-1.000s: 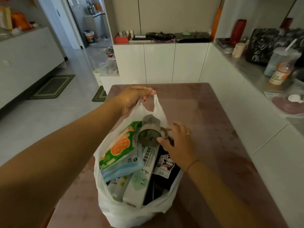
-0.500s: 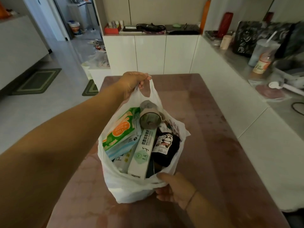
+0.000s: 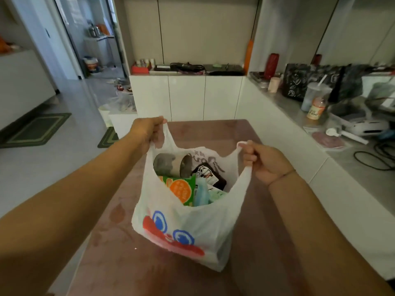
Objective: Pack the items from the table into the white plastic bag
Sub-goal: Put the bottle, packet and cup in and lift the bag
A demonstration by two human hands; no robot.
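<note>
The white plastic bag [image 3: 192, 227] with a red and blue print hangs between my hands over the reddish-brown table [image 3: 256, 242]. My left hand [image 3: 147, 130] is shut on its left handle, my right hand [image 3: 265, 161] on its right handle. Inside the open mouth I see a grey cup [image 3: 173, 165] lying on its side, a green and orange tissue pack [image 3: 179, 189], a dark pouch with a panda picture [image 3: 208, 174] and a pale blue pack [image 3: 202, 194]. The bag's wall hides the lower parts of the items.
A grey counter [image 3: 342, 150] along the right carries a drink cup [image 3: 314, 97], a small bottle [image 3: 316, 108], a patterned dark bag [image 3: 299, 82] and cables. White cabinets [image 3: 188, 97] stand behind the table. Tiled floor with green mats [image 3: 36, 129] lies to the left.
My right hand left the bag's lower side and took the right handle. The bag turned and now hangs between both hands, its printed side facing me.
</note>
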